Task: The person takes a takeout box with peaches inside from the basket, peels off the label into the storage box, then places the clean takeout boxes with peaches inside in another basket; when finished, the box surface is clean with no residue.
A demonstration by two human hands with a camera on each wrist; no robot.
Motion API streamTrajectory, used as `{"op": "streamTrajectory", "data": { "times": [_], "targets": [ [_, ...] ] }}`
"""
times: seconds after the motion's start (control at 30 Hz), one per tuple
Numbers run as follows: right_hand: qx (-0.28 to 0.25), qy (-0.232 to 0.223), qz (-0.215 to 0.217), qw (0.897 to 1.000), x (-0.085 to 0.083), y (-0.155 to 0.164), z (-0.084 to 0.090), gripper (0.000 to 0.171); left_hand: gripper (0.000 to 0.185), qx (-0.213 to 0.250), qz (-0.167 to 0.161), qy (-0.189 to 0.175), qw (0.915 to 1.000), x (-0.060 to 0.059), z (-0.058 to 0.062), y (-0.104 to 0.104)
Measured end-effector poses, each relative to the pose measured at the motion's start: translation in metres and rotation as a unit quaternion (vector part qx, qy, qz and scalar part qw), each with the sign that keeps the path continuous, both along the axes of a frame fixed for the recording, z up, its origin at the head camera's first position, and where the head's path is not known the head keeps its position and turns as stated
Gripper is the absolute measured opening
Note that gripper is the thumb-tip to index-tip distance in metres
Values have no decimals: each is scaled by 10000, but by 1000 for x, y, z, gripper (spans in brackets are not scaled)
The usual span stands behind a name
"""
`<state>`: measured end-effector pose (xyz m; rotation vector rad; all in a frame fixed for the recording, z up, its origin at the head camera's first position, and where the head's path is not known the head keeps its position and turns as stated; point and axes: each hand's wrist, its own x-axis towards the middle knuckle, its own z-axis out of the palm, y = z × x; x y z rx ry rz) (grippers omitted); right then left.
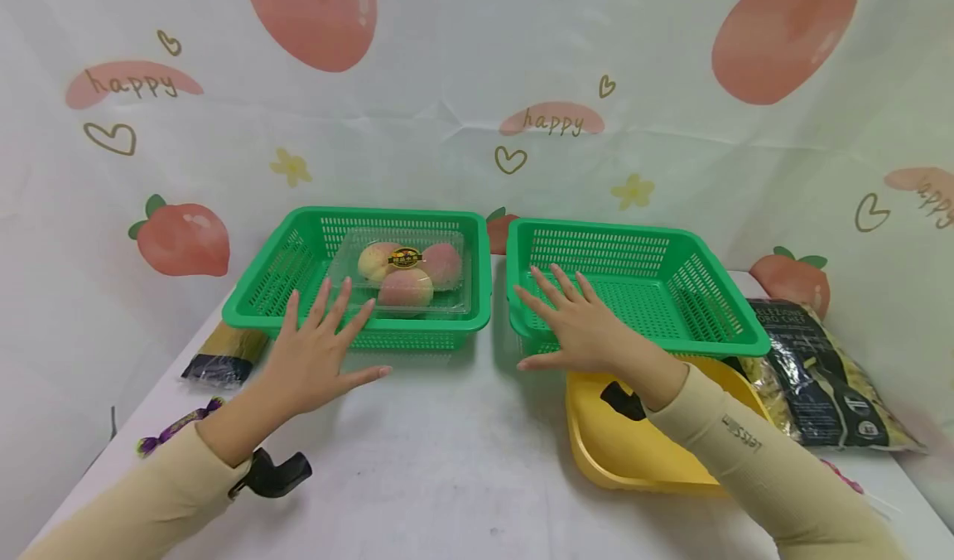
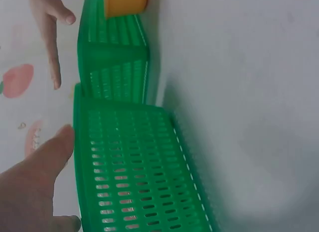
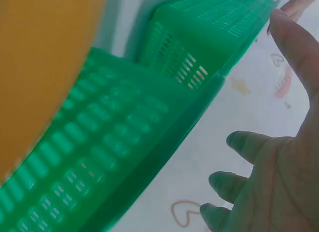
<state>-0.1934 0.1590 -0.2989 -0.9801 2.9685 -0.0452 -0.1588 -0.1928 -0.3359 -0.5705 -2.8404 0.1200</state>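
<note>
Two green slotted baskets stand side by side. The left basket [image 1: 425, 325] holds a clear plastic box of peaches [image 1: 406, 274]; the right basket [image 1: 715, 346] is bare inside. My left hand [image 1: 316, 353] is flat with fingers spread at the left basket's front rim. My right hand [image 1: 577, 320] is spread the same way over the right basket's front left corner. Neither hand holds anything, and I cannot tell whether they touch the rims. In the left wrist view my left hand's thumb [image 2: 45, 157] lies beside the left basket [image 2: 134, 172]. In the right wrist view my right hand's fingers [image 3: 249, 142] are straight above the right basket [image 3: 109, 157].
A yellow tray [image 1: 619, 452] lies under my right forearm, in front of the right basket. A black and yellow bag [image 1: 820, 378] lies at the right. A dark packet [image 1: 224, 357] and a purple wrapped item [image 1: 175, 429] lie at the table's left edge. A peach-print sheet hangs behind.
</note>
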Motion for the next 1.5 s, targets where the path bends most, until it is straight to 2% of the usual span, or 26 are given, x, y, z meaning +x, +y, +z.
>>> {"op": "streamTrajectory", "data": {
  "times": [0.2, 0.37, 0.5, 0.7, 0.77, 0.9, 1.0, 1.1, 1.17, 1.23, 1.4, 1.5],
  "targets": [
    [-18, -138, -73, 9999, -12, -16, -2, 88, 87, -80, 25, -161, 9998, -12, 4, 1],
    [-61, -413, -156, 9990, -25, -29, -3, 82, 85, -138, 78, -464, 9988, -27, 9, 2],
    [-290, -735, -248, 9966, -37, -40, -4, 80, 81, -107, 183, -760, 9969, -41, 17, 3],
    [-837, -1353, -376, 9865, -49, -58, -1, 77, 85, 535, 197, -1453, 9877, -55, 32, -1],
    [-940, -1460, -433, 9839, -53, -65, -1, 77, 83, 704, 180, -1541, 9854, -58, 34, -2],
    [-1290, -1729, -628, 9744, -62, -76, -2, 77, 77, 478, 234, -1439, 9882, -68, 36, -3],
    [-1722, -1964, -821, 9618, -70, -84, -4, 76, 75, 353, 289, -1453, 9883, -77, 35, -6],
    [-2227, -2108, -1060, 9459, -77, -90, -6, 75, 74, 495, 375, -1631, 9847, -86, 35, -10],
    [-2598, -2196, -1258, 9319, -81, -94, -9, 74, 73, 656, 464, -1777, 9808, -91, 36, -13],
    [-2972, -2367, -1471, 9133, -84, -99, -12, 73, 74, 840, 536, -1945, 9758, -96, 37, -17],
    [-3689, -2551, -1939, 8725, -88, -111, -22, 67, 73, 1595, 369, -2430, 9561, -106, 37, -24],
    [-3994, -2372, -2141, 8593, -90, -116, -29, 62, 72, 2142, 333, -2684, 9386, -110, 37, -29]
  ]
}}
